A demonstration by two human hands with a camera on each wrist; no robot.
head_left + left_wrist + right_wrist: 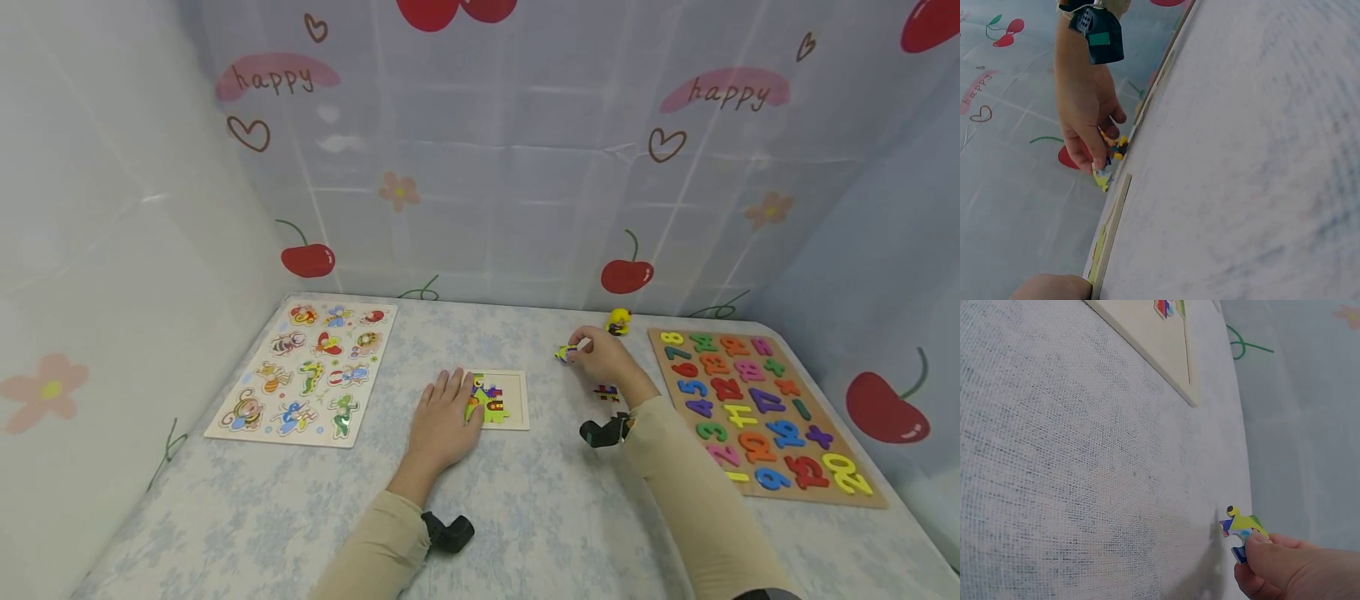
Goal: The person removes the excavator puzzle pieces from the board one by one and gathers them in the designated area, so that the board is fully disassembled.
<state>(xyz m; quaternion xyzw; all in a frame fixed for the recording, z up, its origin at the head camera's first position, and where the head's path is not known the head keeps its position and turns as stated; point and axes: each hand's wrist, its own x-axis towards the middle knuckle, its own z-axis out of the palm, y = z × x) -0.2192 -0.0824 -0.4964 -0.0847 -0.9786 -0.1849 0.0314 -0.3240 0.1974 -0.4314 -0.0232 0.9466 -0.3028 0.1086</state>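
Note:
A small square wooden puzzle tray [515, 400], partly filled with green and multicoloured pieces, lies mid-table. My left hand [444, 423] rests on its left side with fingers extended, covering part of it. To the right of the tray, my right hand [602, 357] pinches a yellow-green and blue jigsaw piece [566, 353] between thumb and fingers. The right wrist view shows that piece [1246, 526] at the fingertips of the right hand [1291, 569], above the cloth. Another dark, multicoloured piece [607, 392] lies on the table beneath the right wrist.
A board of insect pictures [315, 371] lies at the left. On the right is a brown board with coloured numbers [678, 417]. A small yellow figure [618, 322] stands near the back edge, behind the right hand. Curtains printed with cherries surround the table.

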